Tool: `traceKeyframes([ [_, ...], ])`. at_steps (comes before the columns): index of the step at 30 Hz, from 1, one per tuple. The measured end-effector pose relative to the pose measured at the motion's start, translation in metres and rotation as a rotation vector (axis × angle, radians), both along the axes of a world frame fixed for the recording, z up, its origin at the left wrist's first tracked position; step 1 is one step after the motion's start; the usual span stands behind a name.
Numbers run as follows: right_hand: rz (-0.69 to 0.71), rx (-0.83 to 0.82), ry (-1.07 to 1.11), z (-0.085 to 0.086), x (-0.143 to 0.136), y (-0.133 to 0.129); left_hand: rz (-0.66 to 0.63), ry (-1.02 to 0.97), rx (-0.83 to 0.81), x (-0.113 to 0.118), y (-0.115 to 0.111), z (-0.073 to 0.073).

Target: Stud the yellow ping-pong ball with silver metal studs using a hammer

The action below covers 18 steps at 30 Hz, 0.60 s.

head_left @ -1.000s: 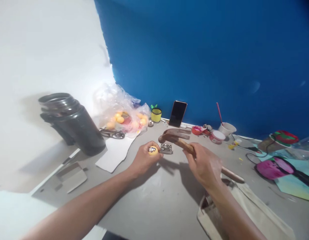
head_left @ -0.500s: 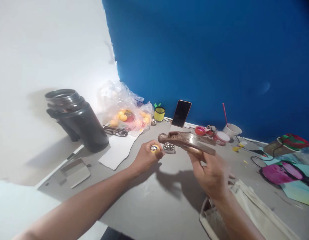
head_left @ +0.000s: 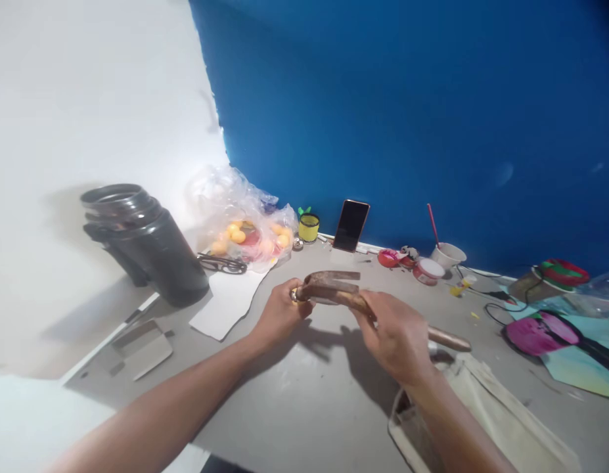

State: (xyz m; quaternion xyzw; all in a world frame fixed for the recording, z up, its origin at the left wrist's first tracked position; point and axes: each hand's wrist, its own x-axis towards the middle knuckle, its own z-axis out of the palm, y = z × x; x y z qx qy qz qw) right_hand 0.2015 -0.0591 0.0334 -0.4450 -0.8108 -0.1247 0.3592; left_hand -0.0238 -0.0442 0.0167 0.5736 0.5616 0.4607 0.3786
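My left hand is closed around a small yellow round thing with a silvery end, whose kind I cannot make out. In my right hand is a claw hammer, gripped by its wooden handle just behind the rusty brown head. The handle's butt sticks out to the right past the hand. The hammer's striking face is at the yellow thing, seemingly against it; the claw points right. A small container of shiny silvery pieces, visible before, is now mostly hidden behind the hammer.
A black flask stands left, near eyeglasses and white paper. Behind are plastic bags of orange balls, a yellow pot and a phone. Paper cup, pink pouch and canvas bag lie right.
The hammer head has swung down and left onto the yellow thing in my left hand. Its handle, hidden before, now shows beyond my right hand. The whole view has shifted slightly.
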Motion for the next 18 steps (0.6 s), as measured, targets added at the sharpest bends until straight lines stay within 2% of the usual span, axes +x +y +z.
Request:
traceKeyframes([
  [2, -0.045, -0.06, 0.03, 0.0, 0.004, 0.003, -0.002, 0.015, -0.023, 0.002, -0.001, 0.0],
  [5, -0.218, -0.15, 0.109, 0.0, 0.014, 0.012, -0.007, 0.009, -0.057, 0.003, -0.002, 0.0],
  [10, -0.509, -0.57, 0.11, -0.009, 0.031, 0.035, 0.001, 0.016, -0.076, 0.003, -0.004, 0.004],
  [13, -0.573, -0.749, 0.066, -0.017, 0.035, 0.045, -0.034, -0.016, -0.11, 0.003, -0.004, 0.004],
  [18, -0.605, -0.838, 0.022, -0.027, 0.038, 0.053, -0.08, -0.039, -0.151, 0.002, -0.004, 0.0],
])
